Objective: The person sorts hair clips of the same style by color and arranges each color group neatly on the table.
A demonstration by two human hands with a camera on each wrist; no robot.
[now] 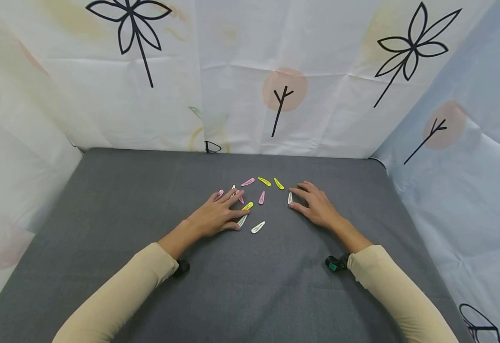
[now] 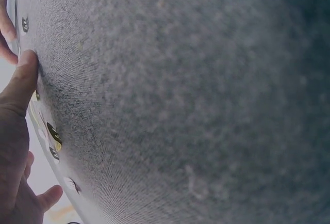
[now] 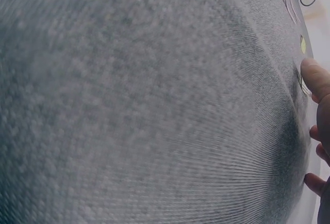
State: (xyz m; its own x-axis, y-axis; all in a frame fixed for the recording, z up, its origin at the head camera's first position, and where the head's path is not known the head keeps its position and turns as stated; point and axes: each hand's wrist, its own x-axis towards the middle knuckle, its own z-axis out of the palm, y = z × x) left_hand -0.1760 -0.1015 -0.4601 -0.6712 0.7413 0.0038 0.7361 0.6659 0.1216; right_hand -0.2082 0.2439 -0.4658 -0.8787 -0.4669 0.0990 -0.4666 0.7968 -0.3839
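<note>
Several small snap hair clips lie on the grey cloth in the head view. My left hand (image 1: 217,215) is spread low over the left part of the group, its fingers fairly straight. Beneath or beside those fingers are a yellow hair clip (image 1: 248,206), a white hair clip (image 1: 242,221) and a few pink and white ones, partly hidden. At the right side, my right hand (image 1: 318,207) rests with thumb and index finger at either end of another white hair clip (image 1: 290,197). Its remaining fingers are loosely bent on the cloth.
Between the hands lie a pink hair clip (image 1: 261,197) and a white hair clip (image 1: 257,227). Farther back are another pink hair clip (image 1: 247,182) and two yellow hair clips (image 1: 278,184). Printed curtains (image 1: 241,85) border the grey table (image 1: 250,295) behind and at both sides.
</note>
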